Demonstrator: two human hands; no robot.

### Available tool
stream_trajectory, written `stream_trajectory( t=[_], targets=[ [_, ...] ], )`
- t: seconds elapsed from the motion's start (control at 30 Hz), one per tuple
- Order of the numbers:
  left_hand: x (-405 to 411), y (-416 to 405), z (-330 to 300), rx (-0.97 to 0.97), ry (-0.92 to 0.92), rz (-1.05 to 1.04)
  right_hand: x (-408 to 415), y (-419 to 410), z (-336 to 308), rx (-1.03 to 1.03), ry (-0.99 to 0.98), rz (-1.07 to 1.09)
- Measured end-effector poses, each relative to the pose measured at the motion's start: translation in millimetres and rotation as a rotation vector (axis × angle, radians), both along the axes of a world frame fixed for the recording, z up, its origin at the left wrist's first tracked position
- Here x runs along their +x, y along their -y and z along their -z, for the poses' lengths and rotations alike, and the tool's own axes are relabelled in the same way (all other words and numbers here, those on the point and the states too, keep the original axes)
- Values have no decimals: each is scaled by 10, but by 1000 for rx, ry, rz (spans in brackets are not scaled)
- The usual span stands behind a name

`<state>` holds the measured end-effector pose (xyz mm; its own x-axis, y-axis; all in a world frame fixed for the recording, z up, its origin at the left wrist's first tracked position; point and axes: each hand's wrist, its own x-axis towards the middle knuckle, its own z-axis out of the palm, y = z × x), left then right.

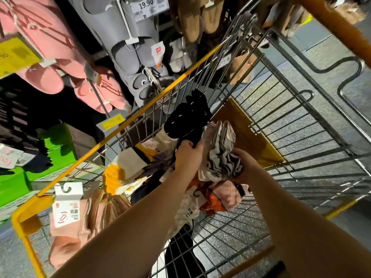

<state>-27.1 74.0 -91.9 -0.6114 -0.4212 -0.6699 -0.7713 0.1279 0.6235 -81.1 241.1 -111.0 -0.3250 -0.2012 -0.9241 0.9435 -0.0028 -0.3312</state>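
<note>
left hand curls around black socks, right hand fingers wrapped on grey striped sock bundle, both held above the wire cart; soft, light, floppy, so best gripped mid-bundle near the card tags.

I'm holding both hands over the wire cart. My left hand is gripping a sock bundle that is sticking up toward the far wall. My right hand is sitting just beside it, gripping a carded sock stack; the two are touching. Loose sock packs are lying in the cart, below and left of my hands. A hooked sock pack is hanging at the near-left corner. Slippers are hanging behind the left rail, with a price tag sitting above them.
</note>
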Motion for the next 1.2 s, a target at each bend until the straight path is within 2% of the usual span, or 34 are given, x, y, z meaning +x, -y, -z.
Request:
stream_trajectory(
  t=[0.23, 0.33, 0.43, 0.5, 0.57, 0.63, 0.77, 0.83, 0.87, 0.93, 0.97, 1.03, 1.1, 1.2],
  targets=[
    [-79, -101, -97, 136, 118, 177, 48, 79, -97, -64, 4, -73],
    [-46, -200, -165, 224, 129, 137, 54, 68, -146, -76, -10, -151],
    [13, -218, -219, 213, 125, 112, 54, 21, -245, -57, -70, -263],
    [64, -185, -226, 264, 79, -19, 86, 53, -346, -93, -148, -272],
    [152, -116, -276, 446, 59, -218, 157, 148, -438, -127, -248, -281],
    [281, 1, -254, 583, 63, -330, 240, 287, -526, -111, -349, -351],
    [661, 328, -319, 721, -30, -407, 493, 622, -577, 33, -490, -711],
    [871, 523, -302, 779, -71, -451, 597, 747, -539, 17, -543, -898],
    [948, 613, -303, 813, -89, -483, 628, 777, -552, -40, -519, -925],
    [1050, 759, -337, 844, -135, -537, 594, 778, -590, -141, -413, -773],
    [1086, 820, -370, 834, -159, -557, 552, 773, -555, -97, -399, -634],
    [1114, 920, -440, 796, -192, -566, 391, 725, -296, 178, -403, -413],
    [1114, 973, -480, 757, -203, -547, 253, 715, -97, 396, -389, -325],
    [1095, 1025, -498, 758, -196, -513, 109, 775, 16, 413, -280, -191]
  ],
)
